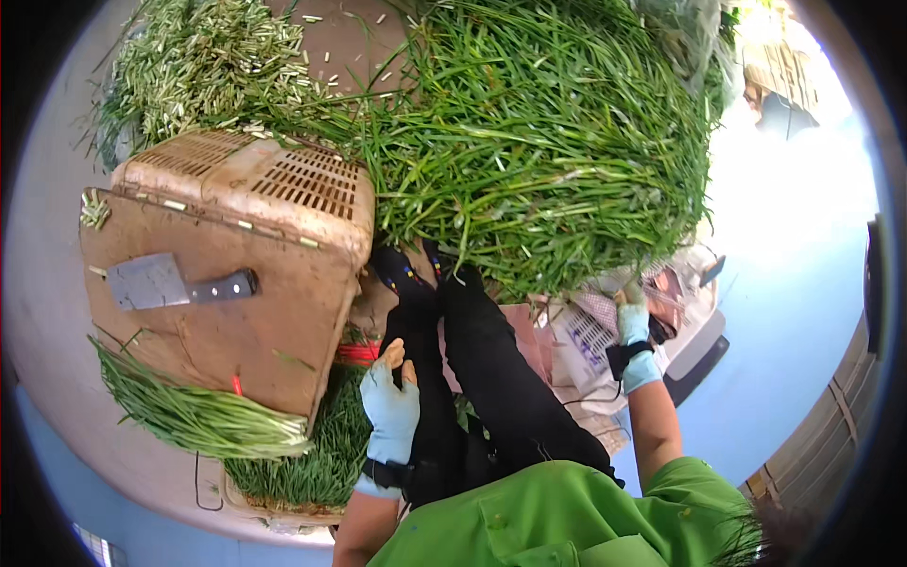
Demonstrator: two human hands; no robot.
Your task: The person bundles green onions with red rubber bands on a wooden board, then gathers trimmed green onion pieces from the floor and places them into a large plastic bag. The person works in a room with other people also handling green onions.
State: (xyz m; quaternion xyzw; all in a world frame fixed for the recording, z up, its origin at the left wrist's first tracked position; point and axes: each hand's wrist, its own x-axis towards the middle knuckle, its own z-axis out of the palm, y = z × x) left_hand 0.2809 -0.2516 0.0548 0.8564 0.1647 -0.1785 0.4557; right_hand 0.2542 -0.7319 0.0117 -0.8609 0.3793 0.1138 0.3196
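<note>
My left hand [392, 411], in a pale blue fingerless glove, hovers over my left thigh with thumb and fingers apart, nothing visible in it. My right hand [633, 319], gloved alike, reaches to the lower right edge of a big heap of long green leaves [538, 142], beside a checked cloth [601, 308]. Its fingertips are hard to make out there, so any grip is unclear. Left of my legs, a cleaver [152, 282] with a black handle lies flat on a brown board [212, 333]. A bundle of chive-like stalks [212, 422] lies along the board's near edge.
The board leans against or rests on a dirty plastic crate [312, 181]. Cut stalk pieces [212, 71] are heaped behind it. More greens [305, 439] fill a container below the board. A white basket [584, 337] stands at right, near a dangling cable [592, 402].
</note>
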